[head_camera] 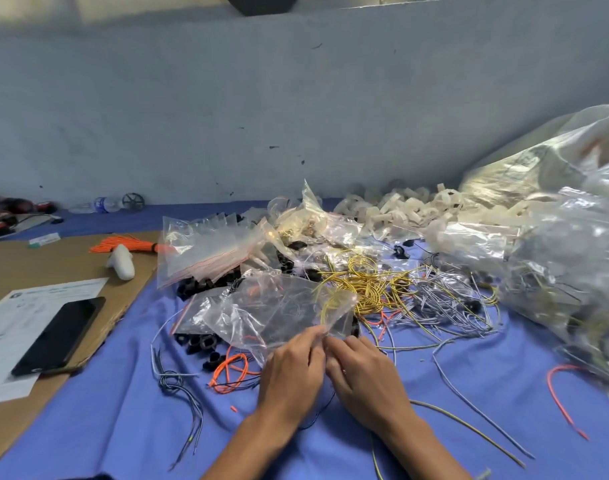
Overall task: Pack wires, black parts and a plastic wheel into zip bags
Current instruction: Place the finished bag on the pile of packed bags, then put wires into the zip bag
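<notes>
A clear zip bag (282, 310) lies crumpled in the middle of the blue cloth with a yellow wire showing inside it. My left hand (292, 372) and my right hand (365, 372) both pinch its near edge, fingertips almost meeting. Behind the bag spreads a tangle of yellow wires (365, 282) and grey wires (448, 299). Orange wires (232, 370) lie coiled left of my left hand. Black parts (200, 342) sit by the bag's left corner, and more black parts (195, 285) lie under a stack of empty zip bags (206, 251). White plastic wheels (400, 207) are heaped at the back.
A cardboard sheet (26, 265) on the left carries a phone (58, 336), a paper, a white handle and an orange wire bundle (126, 244). Large filled plastic sacks (555, 244) crowd the right side. Loose wires trail over the blue cloth (123, 427). A wall closes the back.
</notes>
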`<action>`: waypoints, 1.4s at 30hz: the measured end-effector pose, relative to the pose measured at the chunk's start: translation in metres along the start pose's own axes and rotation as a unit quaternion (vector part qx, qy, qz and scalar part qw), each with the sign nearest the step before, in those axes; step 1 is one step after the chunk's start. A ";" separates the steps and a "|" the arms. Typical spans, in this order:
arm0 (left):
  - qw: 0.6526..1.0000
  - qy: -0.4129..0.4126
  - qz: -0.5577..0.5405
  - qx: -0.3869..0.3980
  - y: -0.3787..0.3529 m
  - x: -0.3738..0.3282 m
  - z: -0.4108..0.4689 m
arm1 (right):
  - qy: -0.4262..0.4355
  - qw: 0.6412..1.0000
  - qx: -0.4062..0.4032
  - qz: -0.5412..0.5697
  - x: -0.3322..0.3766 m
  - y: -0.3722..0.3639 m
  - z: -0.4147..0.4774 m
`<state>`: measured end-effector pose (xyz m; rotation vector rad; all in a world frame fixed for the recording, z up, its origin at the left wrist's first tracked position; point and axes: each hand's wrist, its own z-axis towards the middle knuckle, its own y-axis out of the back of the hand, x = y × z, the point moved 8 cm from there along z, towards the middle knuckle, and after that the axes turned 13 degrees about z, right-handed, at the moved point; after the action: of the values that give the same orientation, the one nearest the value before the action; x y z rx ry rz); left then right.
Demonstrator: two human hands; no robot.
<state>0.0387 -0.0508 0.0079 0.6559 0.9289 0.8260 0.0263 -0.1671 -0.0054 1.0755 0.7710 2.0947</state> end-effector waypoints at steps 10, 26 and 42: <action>0.982 -0.101 0.127 -0.092 0.031 -0.042 -0.016 | 0.001 0.995 -0.077 -0.056 0.009 0.018 0.000; 0.949 0.053 0.047 -0.309 0.090 0.036 -0.009 | -0.041 0.991 -0.127 -0.024 -0.001 0.024 -0.001; 0.988 -0.110 0.106 0.019 0.067 -0.030 -0.020 | 0.127 0.978 0.156 -0.048 0.081 -0.003 0.010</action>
<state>-0.0108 -0.0378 0.0643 0.8721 0.6836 0.9041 -0.0013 -0.1014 0.0352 0.9146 1.2846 2.0972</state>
